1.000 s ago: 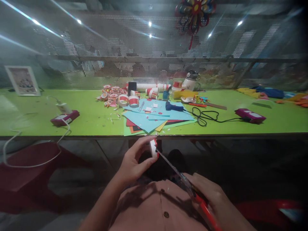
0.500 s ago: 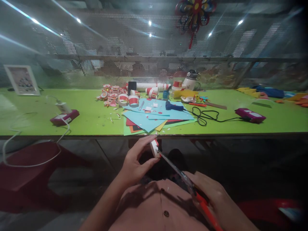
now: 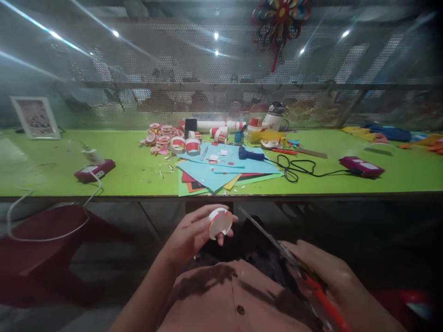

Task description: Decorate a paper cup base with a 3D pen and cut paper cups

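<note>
Just in front of the table's near edge, my left hand holds a cut paper cup piece, white with red bits, its round face turned toward me. Its lower rim looks notched. My right hand is wrapped round the red handles of a pair of scissors. The long blades point up and left, a little apart from the cup piece, and look closed. On the table lie sheets of coloured paper with white and red scraps on top. Behind them stand red and white paper cups.
A blue glue gun with a black cord lies on the paper, near a purple power block. Another purple block with a white cable is at left. A heap of cut red-white pieces sits at the back. A dark red stool stands below.
The scissors have come away from the cup piece, moving right and back with my right hand. My left hand has turned the piece so its round face shows.
</note>
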`<state>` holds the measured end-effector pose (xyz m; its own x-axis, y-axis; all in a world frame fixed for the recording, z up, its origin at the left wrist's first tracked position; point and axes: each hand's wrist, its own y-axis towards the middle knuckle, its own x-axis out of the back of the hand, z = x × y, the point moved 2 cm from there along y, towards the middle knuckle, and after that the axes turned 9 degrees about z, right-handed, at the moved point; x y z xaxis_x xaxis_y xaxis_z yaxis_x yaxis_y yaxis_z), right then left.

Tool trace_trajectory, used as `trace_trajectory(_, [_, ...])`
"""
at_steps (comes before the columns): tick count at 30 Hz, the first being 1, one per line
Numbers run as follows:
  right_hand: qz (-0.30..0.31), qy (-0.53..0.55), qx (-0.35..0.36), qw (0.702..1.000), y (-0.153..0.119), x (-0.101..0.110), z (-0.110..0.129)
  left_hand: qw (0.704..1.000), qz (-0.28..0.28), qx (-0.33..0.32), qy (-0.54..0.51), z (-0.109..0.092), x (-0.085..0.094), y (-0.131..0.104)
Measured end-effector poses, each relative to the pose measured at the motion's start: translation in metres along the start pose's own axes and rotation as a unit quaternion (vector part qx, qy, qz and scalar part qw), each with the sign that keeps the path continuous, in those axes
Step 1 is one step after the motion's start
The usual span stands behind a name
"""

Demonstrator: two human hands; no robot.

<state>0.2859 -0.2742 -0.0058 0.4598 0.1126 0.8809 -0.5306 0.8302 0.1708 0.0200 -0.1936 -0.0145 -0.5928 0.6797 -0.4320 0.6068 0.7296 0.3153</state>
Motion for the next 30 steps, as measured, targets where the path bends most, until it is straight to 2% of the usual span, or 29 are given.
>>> trace_trajectory(3, [-0.036,-0.105,0.026,0.994,0.002,0.014,-0.006,0.997,0.035,0.01,-0.07,-0.003,-0.008,0.0])
trace_trajectory(6, [-0.01,-0.149,0.059,0.987,0.009,0.029,-0.007,0.992,0.063,0.021,-0.109,-0.003,-0.013,0.001])
trace_trajectory(13, [0.032,-0.233,0.121,0.964,0.012,0.053,-0.006,0.986,0.086,0.041,-0.133,-0.002,-0.013,0.001])
trace_trajectory(26, [0.066,-0.276,0.128,0.95,0.017,0.067,-0.003,0.988,0.085,0.04,-0.119,0.001,-0.013,0.0])
trace_trajectory(30, [0.05,-0.295,0.142,0.944,0.02,0.068,0.001,0.989,0.08,0.029,-0.119,0.005,-0.012,0.0])
